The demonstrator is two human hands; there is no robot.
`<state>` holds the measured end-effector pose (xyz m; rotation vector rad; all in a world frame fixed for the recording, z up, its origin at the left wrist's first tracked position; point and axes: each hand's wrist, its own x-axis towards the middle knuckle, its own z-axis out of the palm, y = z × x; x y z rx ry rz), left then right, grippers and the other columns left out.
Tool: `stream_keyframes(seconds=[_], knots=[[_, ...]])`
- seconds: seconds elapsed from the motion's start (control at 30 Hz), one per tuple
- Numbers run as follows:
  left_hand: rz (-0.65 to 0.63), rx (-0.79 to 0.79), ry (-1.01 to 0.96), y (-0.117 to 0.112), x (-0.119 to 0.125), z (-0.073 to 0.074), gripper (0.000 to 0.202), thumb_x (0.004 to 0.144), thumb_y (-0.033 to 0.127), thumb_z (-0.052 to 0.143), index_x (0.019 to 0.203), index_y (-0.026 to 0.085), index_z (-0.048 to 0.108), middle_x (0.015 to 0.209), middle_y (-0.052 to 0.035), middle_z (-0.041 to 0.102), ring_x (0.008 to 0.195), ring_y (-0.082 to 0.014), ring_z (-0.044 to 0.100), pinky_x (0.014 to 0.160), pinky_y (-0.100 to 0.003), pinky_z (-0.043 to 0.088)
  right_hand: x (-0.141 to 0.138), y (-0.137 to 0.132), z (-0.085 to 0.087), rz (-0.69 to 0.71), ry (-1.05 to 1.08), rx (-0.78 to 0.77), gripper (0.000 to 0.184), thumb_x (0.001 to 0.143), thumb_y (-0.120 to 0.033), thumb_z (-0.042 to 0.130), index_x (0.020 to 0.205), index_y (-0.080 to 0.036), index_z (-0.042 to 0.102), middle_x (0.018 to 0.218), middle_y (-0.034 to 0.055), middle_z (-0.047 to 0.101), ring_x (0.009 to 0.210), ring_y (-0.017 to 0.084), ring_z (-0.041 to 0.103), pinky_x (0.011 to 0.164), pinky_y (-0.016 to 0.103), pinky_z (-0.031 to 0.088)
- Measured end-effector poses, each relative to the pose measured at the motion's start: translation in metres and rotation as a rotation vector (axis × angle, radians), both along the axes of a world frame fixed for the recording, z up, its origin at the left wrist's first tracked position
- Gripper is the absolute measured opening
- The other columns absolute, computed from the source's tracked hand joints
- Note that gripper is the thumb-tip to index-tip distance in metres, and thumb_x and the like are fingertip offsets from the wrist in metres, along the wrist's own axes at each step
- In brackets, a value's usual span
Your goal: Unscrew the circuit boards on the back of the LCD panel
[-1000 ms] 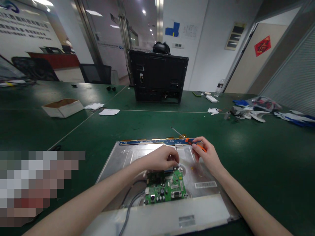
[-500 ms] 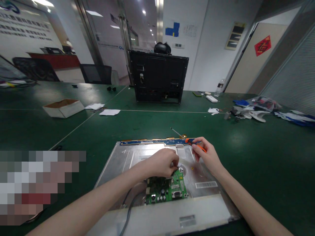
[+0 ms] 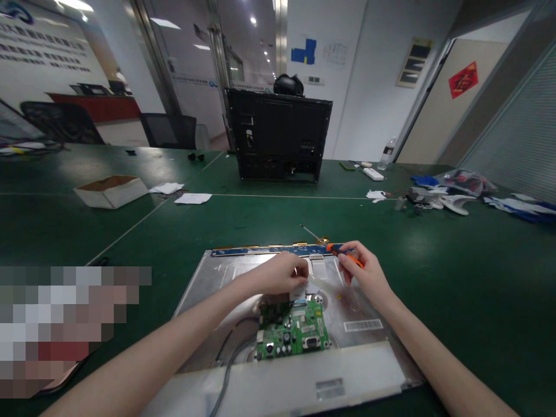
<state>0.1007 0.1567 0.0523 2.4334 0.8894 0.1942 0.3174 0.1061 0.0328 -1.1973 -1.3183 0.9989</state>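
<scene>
A metal display panel (image 3: pixel 243 272) lies on the table with a green circuit board (image 3: pixel 299 330) on its back and a narrow blue circuit strip (image 3: pixel 260 251) along its far edge. My left hand (image 3: pixel 289 272) is over the panel, just beyond the green board, fingertips pinched together beside a flat ribbon cable (image 3: pixel 318 266). What those fingertips hold, if anything, is hidden. In my right hand (image 3: pixel 367 269) is a screwdriver (image 3: pixel 355 260) with an orange and black handle, its shaft pointing up and left past the blue strip.
A black monitor housing (image 3: pixel 280 136) stands upright farther back. An open box (image 3: pixel 112 192) and paper (image 3: pixel 193 198) lie to the left. Gloves (image 3: pixel 521 207), a plastic bag (image 3: pixel 469 181) and a bottle (image 3: pixel 387 153) are at right. A grey cable (image 3: pixel 228 376) crosses the panel's near side.
My left hand has lifted away from the green board, slightly up and left, uncovering the board's far edge. My right hand and the screwdriver have hardly moved.
</scene>
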Motion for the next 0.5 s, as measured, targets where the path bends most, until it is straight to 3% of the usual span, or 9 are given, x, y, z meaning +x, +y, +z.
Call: stream_keyframes(seconds=[0.23, 0.37, 0.5], knots=[[-0.078, 0.135, 0.115, -0.015, 0.006, 0.004, 0.001, 0.078, 0.017, 0.074, 0.078, 0.017, 0.074, 0.076, -0.0047, 0.070, 0.069, -0.0187, 0.061, 0.062, -0.027, 0.040, 0.002, 0.000, -0.002, 0.007, -0.002, 0.014, 0.037, 0.077, -0.053, 0.068, 0.089, -0.021, 0.053, 0.056, -0.0070, 0.057, 0.039, 0.010, 0.048, 0.040, 0.022, 0.035], [-0.091, 0.218, 0.198, -0.018, 0.013, 0.003, 0.007, 0.077, 0.013, 0.072, 0.078, 0.019, 0.076, 0.079, -0.0058, 0.071, 0.071, -0.0205, 0.064, 0.063, -0.027, 0.042, 0.003, 0.000, -0.002, 0.007, -0.009, 0.026, 0.036, 0.079, -0.052, 0.068, 0.090, -0.021, 0.053, 0.056, -0.0067, 0.057, 0.039, 0.010, 0.048, 0.041, 0.022, 0.035], [-0.100, 0.201, 0.196, -0.016, 0.021, -0.001, 0.014, 0.073, 0.006, 0.068, 0.068, 0.018, 0.073, 0.070, -0.0057, 0.069, 0.069, -0.0203, 0.064, 0.067, -0.027, 0.046, 0.003, 0.000, 0.000, 0.000, -0.019, 0.028, 0.037, 0.078, -0.054, 0.068, 0.089, -0.021, 0.054, 0.055, -0.0070, 0.056, 0.039, 0.011, 0.049, 0.041, 0.023, 0.036]])
